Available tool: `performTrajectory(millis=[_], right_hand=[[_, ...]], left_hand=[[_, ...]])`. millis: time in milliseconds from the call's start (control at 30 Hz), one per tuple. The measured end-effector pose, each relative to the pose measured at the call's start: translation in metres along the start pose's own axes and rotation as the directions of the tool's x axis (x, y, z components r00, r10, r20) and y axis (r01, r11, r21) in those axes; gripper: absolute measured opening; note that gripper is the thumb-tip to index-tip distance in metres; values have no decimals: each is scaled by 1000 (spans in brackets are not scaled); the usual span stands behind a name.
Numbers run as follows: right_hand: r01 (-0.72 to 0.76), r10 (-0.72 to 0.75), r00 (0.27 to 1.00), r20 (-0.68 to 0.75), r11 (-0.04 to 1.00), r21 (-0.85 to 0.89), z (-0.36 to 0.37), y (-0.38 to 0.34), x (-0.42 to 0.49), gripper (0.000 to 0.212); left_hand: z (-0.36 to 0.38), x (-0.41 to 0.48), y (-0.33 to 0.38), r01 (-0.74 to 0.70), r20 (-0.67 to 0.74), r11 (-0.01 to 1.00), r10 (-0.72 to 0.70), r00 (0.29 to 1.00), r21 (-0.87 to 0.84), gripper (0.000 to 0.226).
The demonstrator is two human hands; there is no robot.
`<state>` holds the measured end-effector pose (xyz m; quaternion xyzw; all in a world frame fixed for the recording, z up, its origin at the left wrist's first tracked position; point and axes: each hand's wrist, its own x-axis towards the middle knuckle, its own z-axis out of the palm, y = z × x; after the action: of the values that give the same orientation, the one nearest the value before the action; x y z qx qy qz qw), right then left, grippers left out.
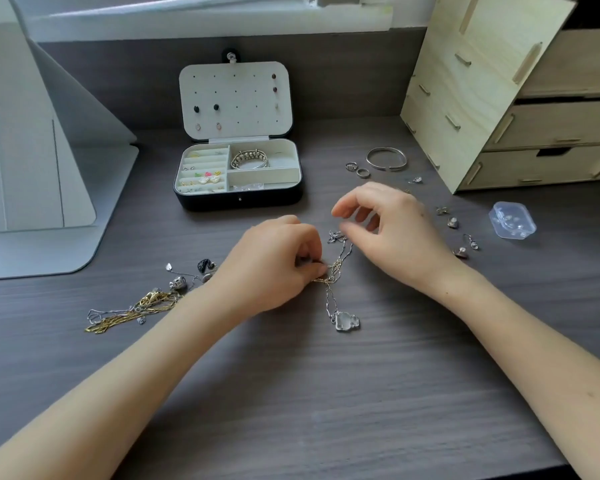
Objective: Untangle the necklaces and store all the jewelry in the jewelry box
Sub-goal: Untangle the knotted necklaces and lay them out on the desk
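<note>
Pinching tangle [330, 273] w/ L hand [278, 265], thumb & fingers curled tight on gold/silver knot, at desk [326, 393] centre, in front of open box [239, 201]. Holding R hand [388, 230] just above & right of it, thumb & forefinger apart, nothing seen between; touching silver clump [336, 235] or not: can't tell. Chain axis running approx. away-to-near: silver clump at far end, knot mid, clear pendant [347, 321] lying flat at near end. Judging step as working 1st pair of chains apart; nothing of this pair stored yet. Key relation: free silver end lying just beneath R thumb tip, so R hand nearer; knot sitting at L fingertips, on their right side. Judging next pull as needing to go along chain axis, away from L pinch, not across. Risk: tightening knot if tugged hard. Also waiting: 2nd tangle [136, 306] left of L wrist; bangle [386, 158], rings [362, 172], earrings [452, 222] at right, well apart from box.
</note>
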<state>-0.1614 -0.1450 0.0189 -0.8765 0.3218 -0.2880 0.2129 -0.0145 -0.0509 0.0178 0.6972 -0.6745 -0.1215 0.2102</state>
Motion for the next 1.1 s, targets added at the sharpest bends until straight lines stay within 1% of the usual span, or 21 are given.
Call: performTrajectory(millis=[67, 100, 167, 233, 367, 467, 633, 700, 767, 800, 833, 867, 900, 933, 1000, 1100], right_hand=[[-12, 12, 995, 101, 1000, -1, -7, -5, -3, 9], [-22, 19, 985, 174, 1000, 16, -11, -7, -5, 7], [-33, 34, 946, 324, 999, -9, -16, -12, -9, 14], [9, 34, 903, 428, 995, -97, -17, -15, -12, 24], [76, 32, 835, 550, 982, -173, -20, -22, -18, 34], [102, 30, 803, 596, 977, -187, -25, -26, -20, 38], [125, 17, 777, 630, 976, -181, -26, -27, -20, 43], [107, 17, 773, 634, 982, -157, -26, -26, -19, 41], [48, 9, 799, 601, 996, -80, -23, -22, -18, 33], [19, -2, 830, 558, 999, -26, -20, -20, -17, 27], [0, -13, 866, 499, 1000, 27, -17, -18, -16, 21], [-3, -23, 897, 442, 998, 59, -14, -16, -16, 15], [16, -36, 918, 396, 998, 55, -11, -14, -15, 13], [48, -50, 928, 369, 999, 15, -7, -13, -14, 14], [108, -71, 930, 361, 991, -81, 0, -11, -13, 16], [110, -57, 930, 362, 986, -128, 4, -10, -11, 6]], left_hand=[[-1, 5, 0, 29, 56, 1000, -28, 998, -11, 14], [-1, 6, 0, 37, 60, 999, -37, 998, -4, 13], [0, 6, -3, 50, 20, 998, -50, 999, 22, 11], [2, 6, -6, 66, -50, 996, -63, 997, 59, 7], [4, 7, -15, 96, -180, 987, -72, 981, 127, 12], [3, 8, -22, 105, -250, 982, -63, 966, 160, 16], [3, 8, -29, 75, -303, 977, -11, 953, 200, 16], [0, 6, -31, 70, -329, 980, -5, 944, 187, 15], [-5, 0, -29, 25, -343, 990, 24, 939, 137, 11], [-7, -5, -27, -22, -330, 995, 55, 942, 102, 9], [-9, -10, -25, -77, -299, 995, 94, 950, 66, 9], [-9, -16, -22, -135, -257, 990, 139, 956, 35, 14], [-7, -22, -20, -191, -210, 982, 189, 959, 11, 22], [-5, -27, -19, -241, -160, 971, 237, 958, -5, 33], [0, -35, -19, -310, -67, 951, 309, 949, -6, 51], [1, -40, -23, -350, -7, 937, 350, 937, 18, 60]])
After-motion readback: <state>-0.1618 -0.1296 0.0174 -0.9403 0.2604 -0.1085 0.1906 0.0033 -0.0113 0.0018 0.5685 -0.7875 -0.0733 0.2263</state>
